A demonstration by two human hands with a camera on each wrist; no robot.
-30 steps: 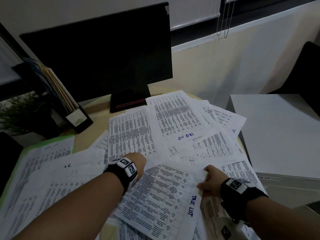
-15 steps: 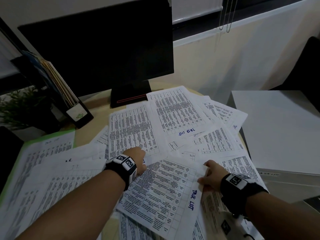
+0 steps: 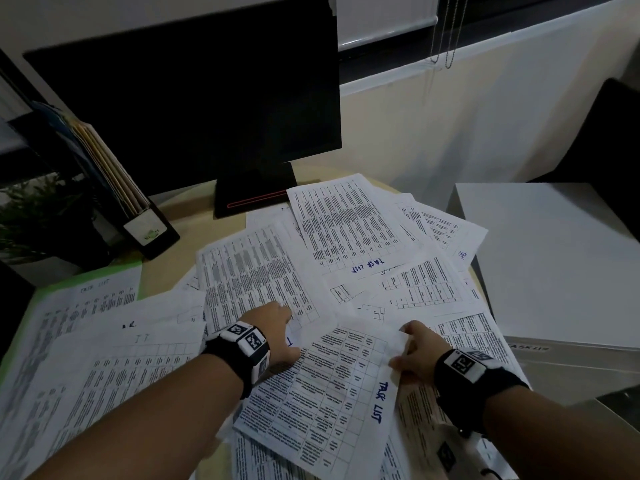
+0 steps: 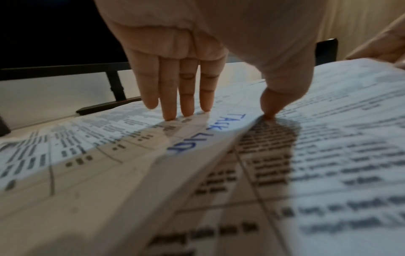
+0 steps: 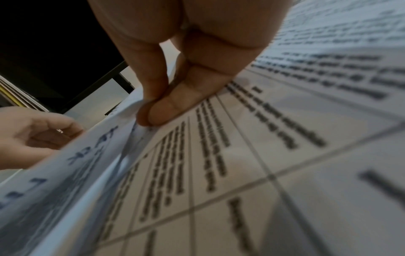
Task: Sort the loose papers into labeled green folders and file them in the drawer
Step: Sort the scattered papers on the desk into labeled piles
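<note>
The top sheet [image 3: 322,393] is thin and bendy, so it will flop and slide on the papers [image 3: 263,271] under it. An edge or corner is the best place to hold it. It is white, with a grid of small print and "TASK LIST" in blue pen. It lies in front of the monitor [image 3: 194,98], on top of the pile. The right hand [image 3: 415,351] pinches its far right edge between thumb and finger. The left hand [image 3: 277,327] presses straight fingers [image 4: 168,97] flat on the papers beside it, holding nothing. A green folder [image 3: 86,275] lies left of the pile.
</note>
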